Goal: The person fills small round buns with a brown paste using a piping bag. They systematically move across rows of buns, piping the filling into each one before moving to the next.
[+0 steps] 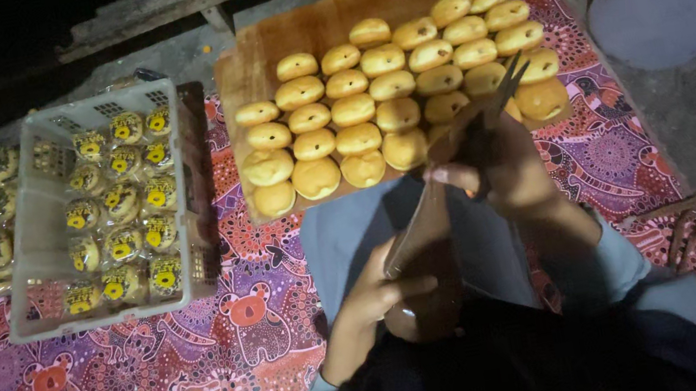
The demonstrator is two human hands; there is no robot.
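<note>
The right hand (503,165) gripped a pair of scissors (496,95), blades apart and pointing at the buns (391,85) on the wooden board (310,27). The left hand (382,289) pinched the lower end of a brown piping bag (423,221) over the lap (its tip lay beside the scissors). A plastic crate (43,228) of wrapped buns sat to the left.

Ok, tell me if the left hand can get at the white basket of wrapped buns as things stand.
Probably not right away: the left hand is closed on a dark bag in the lap. The path itself looks free, since only patterned cloth lies between it and the white basket on that side.
</note>
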